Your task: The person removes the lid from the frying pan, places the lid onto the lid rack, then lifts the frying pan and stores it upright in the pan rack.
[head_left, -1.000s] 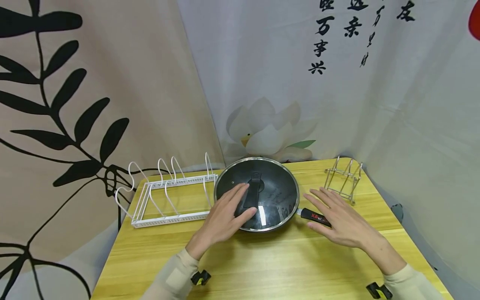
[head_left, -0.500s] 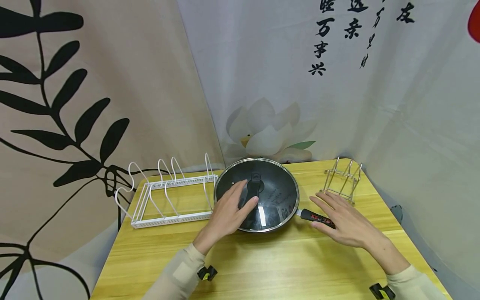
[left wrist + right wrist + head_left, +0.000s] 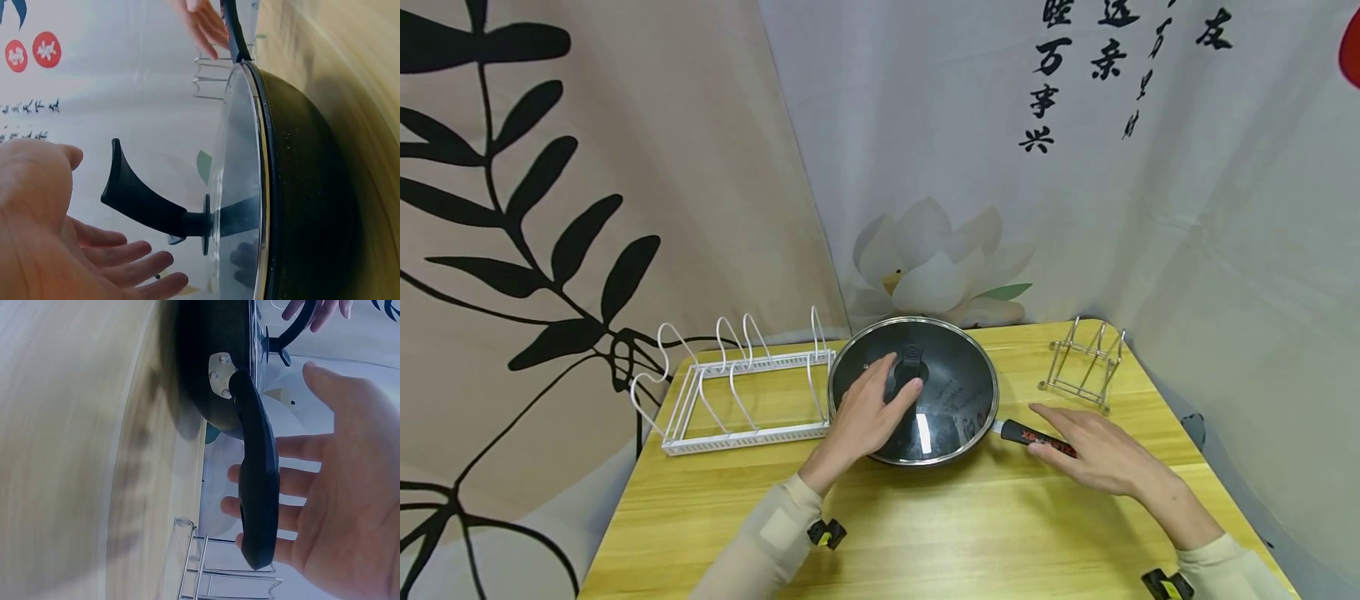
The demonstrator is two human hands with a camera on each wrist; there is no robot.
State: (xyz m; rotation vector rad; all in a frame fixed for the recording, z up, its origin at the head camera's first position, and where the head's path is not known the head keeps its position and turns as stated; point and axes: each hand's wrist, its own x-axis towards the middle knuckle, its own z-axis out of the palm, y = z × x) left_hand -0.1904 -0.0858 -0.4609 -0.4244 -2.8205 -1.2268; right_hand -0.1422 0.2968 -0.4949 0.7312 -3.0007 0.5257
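A dark frying pan (image 3: 306, 187) with a glass lid (image 3: 958, 379) sits on the table. From the lid's centre rises a curved black knob (image 3: 147, 203). My left hand (image 3: 867, 417) is over the lid's left side; the left wrist view shows its fingers loosely spread beside the knob, with a gap between palm and knob. The pan's black handle (image 3: 256, 475) points to the right. Around it my right hand (image 3: 1097, 452) is spread, fingers extending past the handle's far side and thumb held away from it.
A white wire dish rack (image 3: 737, 437) stands left of the pan, its end close to the rim. A small metal wire rack (image 3: 1086, 367) is at the back right of the wooden table (image 3: 955, 542). Printed curtains (image 3: 917, 108) hang behind.
My left hand has moved slightly right, closer to the lid's knob. My right hand has shifted slightly right and toward me along the handle. Pan and racks stay put.
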